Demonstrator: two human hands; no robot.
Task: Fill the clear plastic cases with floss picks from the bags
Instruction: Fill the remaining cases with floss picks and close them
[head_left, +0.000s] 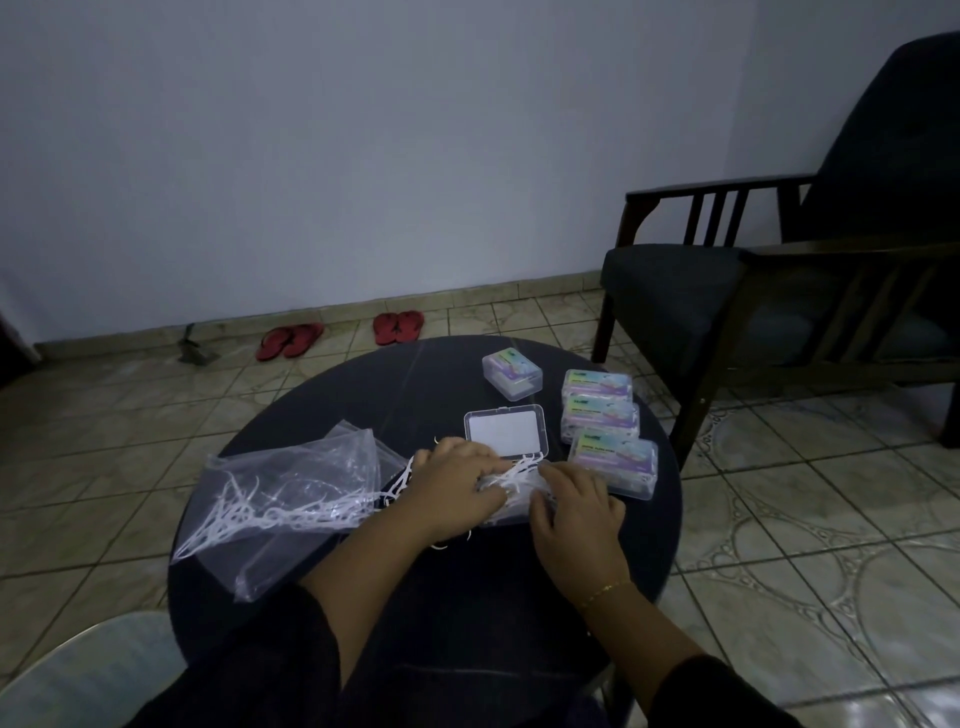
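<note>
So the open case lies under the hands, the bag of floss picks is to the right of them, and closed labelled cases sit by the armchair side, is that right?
Not quite: the bag of floss picks lies to the left of the hands, not the right, as the head view shows. The rest holds: the open case lies partly under the hands, and closed labelled cases sit on the armchair side.

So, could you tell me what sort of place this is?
Probably a room in a home: a dark armchair stands on the tiled floor, and two pairs of red sandals lie by the wall.
</note>
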